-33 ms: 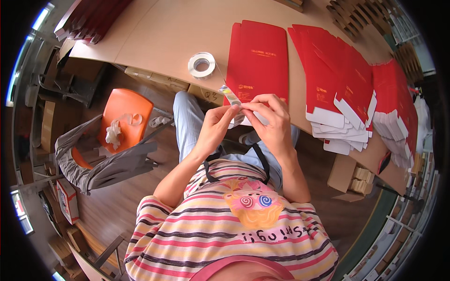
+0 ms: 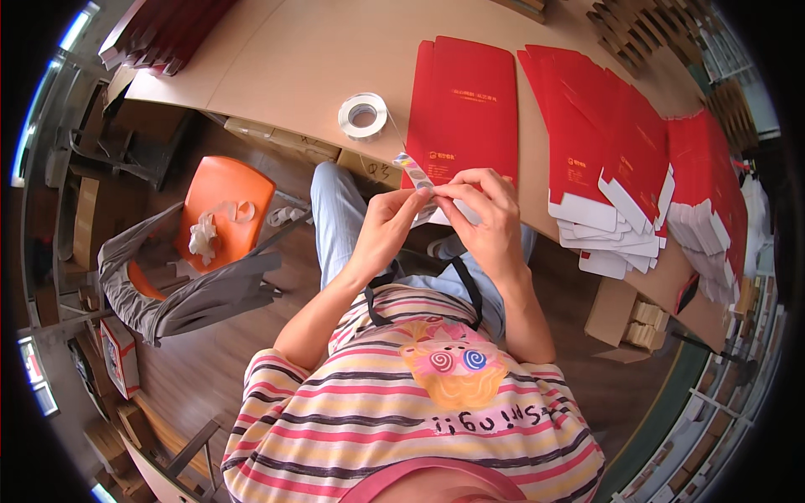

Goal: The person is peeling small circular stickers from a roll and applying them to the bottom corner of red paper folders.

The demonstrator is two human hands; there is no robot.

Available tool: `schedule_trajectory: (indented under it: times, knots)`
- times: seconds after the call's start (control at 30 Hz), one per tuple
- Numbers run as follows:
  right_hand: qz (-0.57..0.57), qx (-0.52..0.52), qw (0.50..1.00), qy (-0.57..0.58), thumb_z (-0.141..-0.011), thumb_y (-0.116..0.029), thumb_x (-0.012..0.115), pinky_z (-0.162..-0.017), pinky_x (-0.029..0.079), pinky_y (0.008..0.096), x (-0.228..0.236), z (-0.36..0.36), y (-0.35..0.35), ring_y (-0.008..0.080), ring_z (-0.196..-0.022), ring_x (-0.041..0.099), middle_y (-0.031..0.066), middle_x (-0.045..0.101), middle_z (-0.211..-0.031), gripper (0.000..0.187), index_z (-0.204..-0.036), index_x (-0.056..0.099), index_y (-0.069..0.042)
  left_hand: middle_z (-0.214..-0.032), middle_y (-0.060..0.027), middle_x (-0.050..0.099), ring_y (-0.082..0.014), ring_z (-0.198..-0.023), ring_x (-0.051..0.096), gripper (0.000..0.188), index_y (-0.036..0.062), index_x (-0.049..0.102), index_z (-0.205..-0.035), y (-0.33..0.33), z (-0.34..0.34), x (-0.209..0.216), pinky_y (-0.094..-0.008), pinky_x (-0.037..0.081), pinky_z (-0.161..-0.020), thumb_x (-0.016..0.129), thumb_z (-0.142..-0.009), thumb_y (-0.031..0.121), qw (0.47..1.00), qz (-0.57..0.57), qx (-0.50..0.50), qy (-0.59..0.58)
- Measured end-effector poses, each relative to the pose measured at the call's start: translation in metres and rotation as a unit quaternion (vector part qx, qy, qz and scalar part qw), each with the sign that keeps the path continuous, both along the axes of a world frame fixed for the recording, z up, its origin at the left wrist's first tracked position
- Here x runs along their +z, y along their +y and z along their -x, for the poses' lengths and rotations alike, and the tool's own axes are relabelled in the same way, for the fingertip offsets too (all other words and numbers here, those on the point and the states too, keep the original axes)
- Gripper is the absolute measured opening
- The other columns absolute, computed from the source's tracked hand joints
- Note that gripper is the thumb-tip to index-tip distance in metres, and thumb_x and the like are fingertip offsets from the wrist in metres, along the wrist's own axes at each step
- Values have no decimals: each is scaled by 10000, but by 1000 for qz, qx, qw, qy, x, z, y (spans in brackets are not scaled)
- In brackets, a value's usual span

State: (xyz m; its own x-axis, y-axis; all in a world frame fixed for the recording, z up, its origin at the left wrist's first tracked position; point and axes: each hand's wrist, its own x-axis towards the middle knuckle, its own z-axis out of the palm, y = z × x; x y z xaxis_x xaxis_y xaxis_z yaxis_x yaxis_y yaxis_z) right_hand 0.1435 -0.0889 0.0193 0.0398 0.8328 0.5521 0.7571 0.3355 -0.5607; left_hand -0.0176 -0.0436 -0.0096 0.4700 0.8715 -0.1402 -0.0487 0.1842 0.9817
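Note:
A roll of stickers (image 2: 362,116) lies near the table's front edge, and its strip runs down to my hands. The strip (image 2: 411,170) carries shiny, roundish silvery stickers. My left hand (image 2: 391,220) pinches the strip's near end between thumb and fingers. Thumb and forefinger of my right hand (image 2: 485,216) are pressed together at the same end, meeting the left fingertips; whether a sticker is between them is hidden. Just beyond my hands lies a flat red carton (image 2: 463,101), its near white flap partly covered by my fingers.
To the right, a fanned pile of flat red cartons (image 2: 599,126) with white flaps overhangs the edge, beside another stack (image 2: 704,184). Dark red boxes (image 2: 155,38) stand far left. An orange chair (image 2: 231,197) is at my left; an open cardboard box (image 2: 616,314) stands below the table.
The strip's sheen turns from yellowish to pinkish as its angle shifts slightly. Both hands keep nearly the same place and pinch.

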Motion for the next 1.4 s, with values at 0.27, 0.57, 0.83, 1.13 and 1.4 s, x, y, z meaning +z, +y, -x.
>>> schedule_trajectory:
  times: [0.27,0.57,0.83,1.13,1.4]
  knots:
    - [-100,-44,975,-193,-740,-70,746,-713,405,313,-9,7,3,137,-834,622,-24,622,-880,175,-911,712,-87,-575,51,414,-37,-562,347,387,-66,573,-711,15,-8,-8,-283,269,-485,555,-954,235,997,-49,40,42]
    - [-133,-37,974,-179,-738,-58,758,-714,402,316,-11,6,4,141,-845,632,-20,629,-906,181,-903,690,-91,-737,7,625,-34,-691,497,348,-57,660,-791,15,-9,-7,-218,403,-655,555,-924,247,994,92,40,-37]
    - [140,-47,914,378,-939,-126,636,-745,494,236,-2,-72,-1,85,-803,602,31,668,-854,148,-941,643,21,-1063,-85,712,-90,-918,599,410,-39,691,-1111,23,0,-10,-242,431,-869,490,-1014,305,999,17,-26,30]
    - [324,-93,928,161,-896,-151,665,-744,513,299,-43,-132,35,148,-786,660,87,718,-843,163,-938,689,5,-706,-79,647,-65,-665,495,330,7,709,-1099,20,-11,-39,-260,457,-619,506,-1015,254,991,-89,-4,104]
    - [333,-100,928,134,-882,-168,672,-736,532,317,-44,-129,34,177,-801,691,93,723,-834,176,-939,697,-4,-810,-109,709,-73,-744,561,337,-5,700,-1114,21,-11,-41,-277,497,-705,508,-1016,255,989,-96,-6,116]
